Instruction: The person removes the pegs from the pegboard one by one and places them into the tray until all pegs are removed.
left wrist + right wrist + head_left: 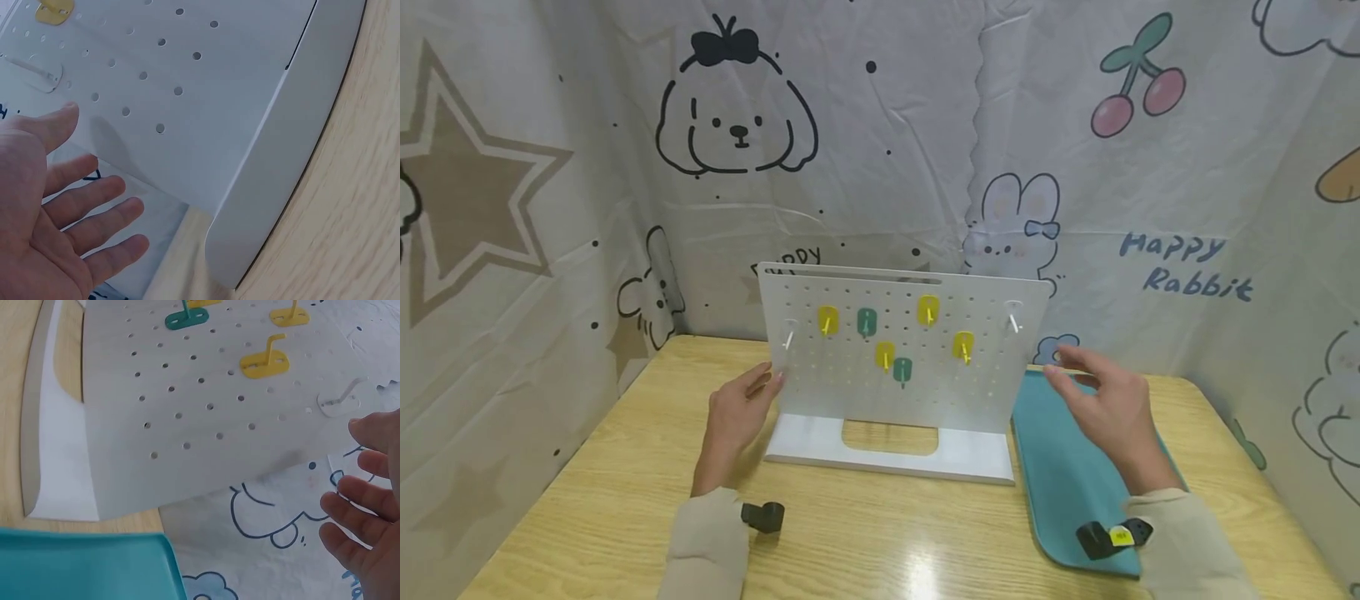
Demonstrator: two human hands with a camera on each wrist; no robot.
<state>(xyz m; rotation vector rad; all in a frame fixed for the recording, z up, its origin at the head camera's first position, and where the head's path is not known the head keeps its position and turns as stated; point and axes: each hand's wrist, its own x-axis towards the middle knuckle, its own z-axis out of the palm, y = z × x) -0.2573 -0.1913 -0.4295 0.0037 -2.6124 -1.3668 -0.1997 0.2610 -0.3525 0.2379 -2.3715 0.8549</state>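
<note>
A white pegboard (835, 387) stands upright on its white base (805, 439). Several yellow hooks (828, 321) are fixed in it, along with a green hook (867, 322) and a second green hook (902, 371) lower down. White hooks sit near both sides, one left (789, 334) and one right (1014, 318). My left hand (741, 410) is beside the board's left edge, fingers spread in the left wrist view and holding nothing. Off the right edge, my right hand (1108, 408) hovers with relaxed, slightly bent fingers and nothing in them.
A teal tray (1052, 483) lies on the wooden table (842, 533) to the right of the board, partly under my right forearm. Behind and at both sides hangs a printed cloth (887, 125). The board's base has a cutout in its middle.
</note>
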